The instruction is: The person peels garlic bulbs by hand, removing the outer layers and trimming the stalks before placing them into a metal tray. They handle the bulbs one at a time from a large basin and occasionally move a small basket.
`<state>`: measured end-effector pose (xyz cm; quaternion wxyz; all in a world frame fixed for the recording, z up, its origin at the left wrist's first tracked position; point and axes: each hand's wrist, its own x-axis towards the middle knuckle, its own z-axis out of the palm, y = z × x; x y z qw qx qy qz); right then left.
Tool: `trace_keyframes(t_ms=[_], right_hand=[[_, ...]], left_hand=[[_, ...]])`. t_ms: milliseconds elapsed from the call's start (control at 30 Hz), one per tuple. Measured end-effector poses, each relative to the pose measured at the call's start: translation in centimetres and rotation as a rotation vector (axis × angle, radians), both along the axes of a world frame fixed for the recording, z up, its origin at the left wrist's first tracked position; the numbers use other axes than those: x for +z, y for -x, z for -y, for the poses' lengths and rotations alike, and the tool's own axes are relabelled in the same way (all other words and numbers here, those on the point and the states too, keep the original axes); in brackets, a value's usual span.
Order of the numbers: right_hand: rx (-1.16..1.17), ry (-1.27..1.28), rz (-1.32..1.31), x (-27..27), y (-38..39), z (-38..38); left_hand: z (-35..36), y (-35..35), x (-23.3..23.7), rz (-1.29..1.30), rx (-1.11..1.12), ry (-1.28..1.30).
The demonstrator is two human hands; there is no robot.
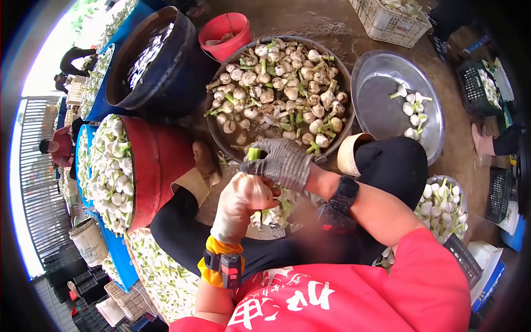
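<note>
My left hand, in a pale glove with an orange cuff, is closed around a head of garlic, mostly hidden by the fingers. My right hand, in a grey knitted glove, is pressed against it from above, its fingers curled at the garlic's green stem. Whether a small tool sits between the fingers cannot be seen. Just beyond both hands stands a wide metal basin heaped with soiled, short-stemmed garlic. Peelings and leaf scraps lie below the hands, between my legs.
To the right, a shiny metal basin holds several clean garlic heads. A red barrel piled with garlic stands left, near a dark blue drum and red bucket. Garlic fills another basin. A crate sits at the back.
</note>
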<state>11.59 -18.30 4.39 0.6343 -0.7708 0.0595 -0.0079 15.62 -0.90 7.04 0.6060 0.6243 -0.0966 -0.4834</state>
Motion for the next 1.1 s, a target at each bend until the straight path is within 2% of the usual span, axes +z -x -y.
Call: trace_keyframes(t_ms=[67,133,200,267,300,333,400,433,467,533,567,600,667,700,733,800,833,867,933,967,1000,1067,1100], right_hand=[[-0.04,0.074,0.019,-0.9,-0.1,-0.5],[-0.172,0.228,0.112,-0.9,-0.2,-1.1],[-0.175,0.153,0.07,0.4,-0.3,-0.7],[-0.085,0.182,0.008,1.6,0.1,0.0],[-0.127,0.165,-0.115,1.2,0.1,-0.3],[-0.132,0.165,-0.115,0.9,0.0,-0.1],[0.162,0.377,-0.035,0.2,-0.2,0.7],[0.266,0.269,0.098,0.0,-0.2,1.2],[0.266,0.269,0.098,0.0,0.2,1.5],[0.263,-0.173,0.042,0.2,0.9,1.8],[0.311,0.004,0.298,-0.3,0.8,1.9],[0.317,0.006,0.302,-1.0,1.0,2.2],[0.192,0.03,0.682,-0.7,0.9,2.9],[0.313,-0.448,0.243,0.6,0.9,3.5],[0.111,-0.738,0.043,-0.6,1.1,3.2],[-0.066,-0.438,0.198,-1.5,1.0,4.3],[-0.173,-0.489,0.1,-2.0,0.6,5.0],[-0.276,-0.321,0.352,-2.4,0.2,5.6],[-0.425,-0.582,0.164,-2.3,0.1,6.9],[-0.424,-0.577,0.166,-2.7,0.1,7.5],[-0.425,-0.229,0.28,-3.4,0.2,8.0],[-0.414,0.118,0.388,-2.9,-0.1,7.9],[-0.408,-0.084,0.275,-2.4,0.1,8.1]], left_hand=[[0.6,1.0,1.3,0.092,0.062,-0.148],[1.0,1.2,1.6,0.179,0.075,-0.134],[1.2,1.4,1.9,0.27,0.09,-0.121],[1.3,1.8,2.0,0.126,0.201,-0.03],[0.7,1.5,1.2,0.227,0.161,-0.047],[0.3,1.4,0.8,0.228,0.157,-0.047],[-0.3,1.5,0.3,0.338,0.076,-0.115],[0.4,1.9,0.2,0.142,0.237,-0.073],[0.3,1.9,0.1,0.143,0.237,-0.073],[-0.2,1.5,-0.3,0.349,0.181,-0.173],[-0.2,1.1,-0.4,0.423,0.186,-0.164],[-0.5,1.2,-0.1,0.426,0.193,-0.163],[0.4,1.4,2.9,0.019,0.449,-0.091],[0.4,0.9,2.9,-0.056,0.591,0.057],[0.1,0.1,3.4,-0.168,0.667,0.205],[-2.8,-1.6,2.5,-0.29,0.66,0.421],[-2.9,-1.8,3.5,-0.324,0.663,0.537],[-3.7,-2.2,2.0,0.037,0.568,0.506],[-4.2,-2.4,2.6,0.025,0.335,0.345],[-3.7,-2.3,1.7,0.153,0.246,-0.006],[-5.0,-3.5,-0.4,-0.015,-0.038,-0.015],[-4.5,-2.3,-4.0,1.033,-0.663,-0.642],[-3.7,-2.0,-4.9,1.037,-0.664,-0.637]])
